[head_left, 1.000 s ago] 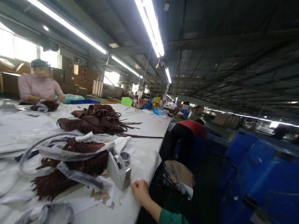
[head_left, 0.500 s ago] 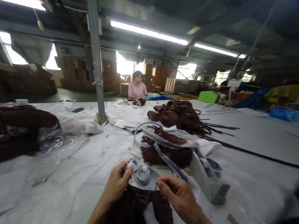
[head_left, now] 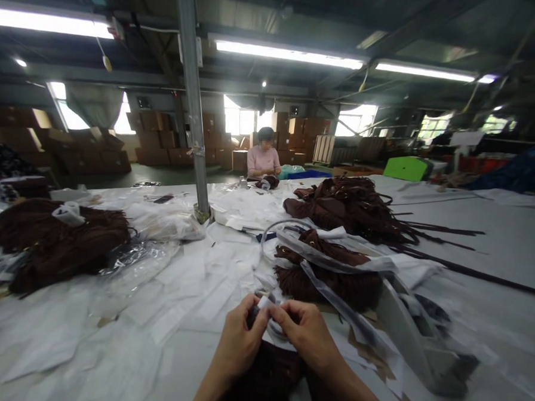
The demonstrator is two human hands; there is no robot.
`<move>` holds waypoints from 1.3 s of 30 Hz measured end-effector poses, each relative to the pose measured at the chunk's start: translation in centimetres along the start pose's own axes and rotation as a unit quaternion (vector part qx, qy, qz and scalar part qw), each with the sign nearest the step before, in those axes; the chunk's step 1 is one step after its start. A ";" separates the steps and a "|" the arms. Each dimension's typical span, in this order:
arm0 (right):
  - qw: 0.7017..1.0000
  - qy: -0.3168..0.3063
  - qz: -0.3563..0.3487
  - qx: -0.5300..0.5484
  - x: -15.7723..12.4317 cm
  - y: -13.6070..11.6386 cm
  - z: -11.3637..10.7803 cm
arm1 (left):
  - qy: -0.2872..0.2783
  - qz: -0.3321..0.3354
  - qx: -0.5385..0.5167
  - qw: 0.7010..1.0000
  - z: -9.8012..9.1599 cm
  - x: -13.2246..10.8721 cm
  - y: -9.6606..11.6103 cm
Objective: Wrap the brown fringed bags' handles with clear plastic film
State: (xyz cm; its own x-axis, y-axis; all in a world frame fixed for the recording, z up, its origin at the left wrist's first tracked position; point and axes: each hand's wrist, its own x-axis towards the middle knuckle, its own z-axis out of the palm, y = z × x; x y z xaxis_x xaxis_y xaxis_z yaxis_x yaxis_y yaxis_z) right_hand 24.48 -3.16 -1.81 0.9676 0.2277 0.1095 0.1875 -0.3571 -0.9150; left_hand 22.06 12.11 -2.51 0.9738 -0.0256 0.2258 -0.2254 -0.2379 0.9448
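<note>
My left hand [head_left: 244, 336] is closed, thumb and fingers pinching a small white wrapped piece [head_left: 264, 301]. My right hand [head_left: 309, 335] is closed too, its fingertips meeting the left ones beside that piece; what lies in its pinch is hidden. Just under the fingertips, a pale grey coil [head_left: 276, 329] shows in part. Below both hands lies dark brown fringed material [head_left: 276, 367], mostly covered by my wrists. A brown fringed bundle [head_left: 330, 281] sits just beyond my right hand, with clear plastic strips [head_left: 340, 301] across and beside it.
A grey open tray [head_left: 413, 330] stands right of the hands. Further back is a larger brown fringed pile [head_left: 348, 208] with long straps. Another brown pile [head_left: 67, 241] lies left. White sheets [head_left: 173, 289] cover the table around a metal post [head_left: 194, 108]. Across sits a person [head_left: 263, 159] in pink.
My right hand has moved up and left to meet my left hand at the white piece. The view has shifted left, showing more of the left brown pile.
</note>
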 end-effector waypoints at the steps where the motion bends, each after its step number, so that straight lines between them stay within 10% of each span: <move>1: 1.000 0.001 0.006 -0.006 0.1 0.0 -0.1 | 0.002 0.000 0.005 1.000 0.0 -0.1 0.1; 8: 0.998 -0.012 0.047 0.030 0.2 -0.1 0.4 | -0.015 -0.016 -0.047 0.999 0.0 0.1 -0.1; 15: 0.973 -0.075 0.071 0.205 -0.4 -1.1 1.0 | 0.086 -0.047 -0.141 0.985 0.5 0.1 -0.9; 27: 0.946 0.031 0.081 0.312 -1.0 -1.9 2.5 | 0.160 -0.100 -0.319 0.929 2.4 -0.5 -0.6; 33: 0.964 0.047 0.069 0.254 0.0 -2.1 2.5 | 0.148 -0.146 -0.333 0.920 2.2 -0.4 0.0; 39: 0.993 0.045 -0.111 -0.013 1.7 -0.3 1.6 | 0.082 -0.167 -0.310 0.932 1.6 -0.2 0.2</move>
State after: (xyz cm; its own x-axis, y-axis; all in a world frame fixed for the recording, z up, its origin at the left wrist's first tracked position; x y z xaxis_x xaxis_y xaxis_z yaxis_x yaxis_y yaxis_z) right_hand 25.77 -1.22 -1.95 0.9126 0.2215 0.3437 0.4018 -0.3305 -0.8540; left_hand 21.85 10.53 -2.69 0.9865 0.1104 -0.1213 0.0672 0.4025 0.9129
